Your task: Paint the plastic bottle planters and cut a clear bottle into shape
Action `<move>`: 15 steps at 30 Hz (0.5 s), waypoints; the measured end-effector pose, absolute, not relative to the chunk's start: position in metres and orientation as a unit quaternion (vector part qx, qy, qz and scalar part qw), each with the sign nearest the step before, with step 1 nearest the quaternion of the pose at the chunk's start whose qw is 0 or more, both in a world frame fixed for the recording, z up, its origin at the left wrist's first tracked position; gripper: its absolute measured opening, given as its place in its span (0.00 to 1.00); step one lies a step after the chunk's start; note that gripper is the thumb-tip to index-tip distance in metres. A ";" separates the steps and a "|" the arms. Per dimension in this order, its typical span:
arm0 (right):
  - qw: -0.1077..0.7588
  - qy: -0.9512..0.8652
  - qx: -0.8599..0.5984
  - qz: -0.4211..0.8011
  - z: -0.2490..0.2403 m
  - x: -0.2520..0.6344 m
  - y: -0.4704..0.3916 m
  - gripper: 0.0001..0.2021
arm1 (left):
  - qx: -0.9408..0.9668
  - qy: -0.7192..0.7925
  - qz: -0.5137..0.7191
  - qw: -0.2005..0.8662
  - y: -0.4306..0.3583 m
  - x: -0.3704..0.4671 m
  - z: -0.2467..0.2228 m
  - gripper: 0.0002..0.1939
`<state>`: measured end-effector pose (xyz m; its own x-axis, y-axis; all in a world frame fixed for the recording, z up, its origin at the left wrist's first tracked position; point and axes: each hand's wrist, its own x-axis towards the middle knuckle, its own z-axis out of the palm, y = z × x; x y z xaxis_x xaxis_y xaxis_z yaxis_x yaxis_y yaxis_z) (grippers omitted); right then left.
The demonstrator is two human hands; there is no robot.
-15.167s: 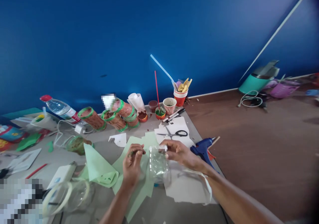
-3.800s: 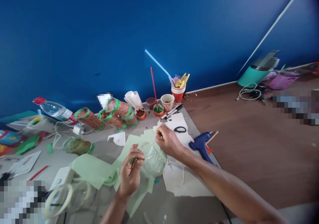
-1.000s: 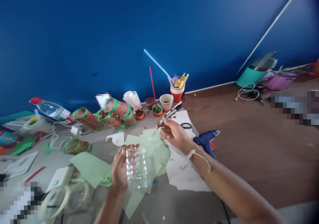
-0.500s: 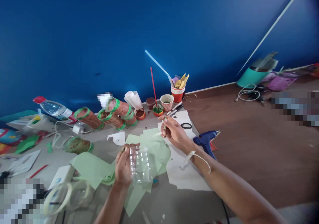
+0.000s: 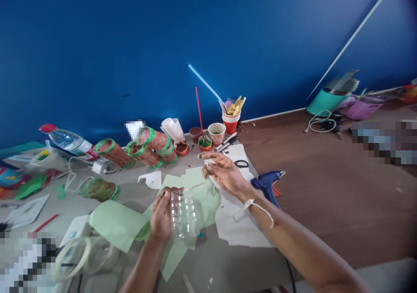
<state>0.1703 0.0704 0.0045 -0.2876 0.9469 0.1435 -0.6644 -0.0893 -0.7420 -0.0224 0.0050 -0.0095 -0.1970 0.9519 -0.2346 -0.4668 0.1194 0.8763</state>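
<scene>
My left hand [image 5: 161,217] is wrapped round the side of a clear ribbed plastic bottle section [image 5: 185,217], held low over pale green paper sheets [image 5: 208,206]. To its right and higher up, my right hand [image 5: 224,173] has its index finger stretched out and its thumb apart. A small pale wisp shows below the right fingers; I cannot make out what it is. A white band [image 5: 249,204] circles the right wrist. White paper [image 5: 241,228] lies under the right forearm, and beside it is a blue glue gun [image 5: 267,182].
Brown-and-green tubes [image 5: 114,151] stand near the wall, left of small paint cups [image 5: 205,143]. A red-capped bottle [image 5: 68,141] leans at the back left. A cup of plastic cutlery [image 5: 231,121] stands behind the hands. A tape roll [image 5: 73,258] sits front left.
My right hand's fingers have spread apart and shifted slightly left. The bottle section stays in my left hand, almost unmoved. The view has shifted a little.
</scene>
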 end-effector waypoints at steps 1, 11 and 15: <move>0.550 -0.363 -0.181 0.730 0.004 0.171 0.071 0.11 | 0.256 0.471 0.610 0.583 0.005 -0.022 -0.009 0.16; 0.517 -0.174 -0.051 0.836 -0.008 0.189 0.084 0.09 | 0.272 0.454 0.613 0.586 0.006 -0.024 -0.010 0.15; 0.506 -0.206 -0.053 0.836 -0.006 0.186 0.078 0.15 | 0.330 0.441 0.614 0.566 0.006 -0.023 -0.015 0.12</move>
<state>0.1864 0.0785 -0.0059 -0.4822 0.8679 0.1194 -0.8238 -0.4028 -0.3989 -0.0227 0.0056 -0.0149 -0.1420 0.9854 -0.0938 -0.4034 0.0290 0.9146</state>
